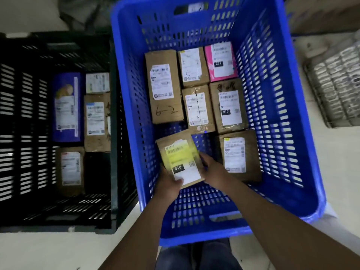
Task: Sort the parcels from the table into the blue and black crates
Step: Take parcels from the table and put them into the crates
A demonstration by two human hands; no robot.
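A brown parcel with a yellow-tinted label marked 010 [178, 156] is held low inside the blue crate [280, 90], near its front left corner. My left hand [169, 187] grips its near edge and my right hand [213, 170] grips its right side. Several other parcels lie on the blue crate's floor, among them a brown box marked 6-2 [164, 86] and a pink parcel [221, 61]. To the left, the black crate [23, 117] holds a purple parcel [66, 107] and three brown or white ones.
A grey wire basket [337, 82] stands on the pale floor to the right of the blue crate. My knees in dark trousers [196, 256] show below the crate's front wall. Grey fabric [85, 14] lies beyond the black crate.
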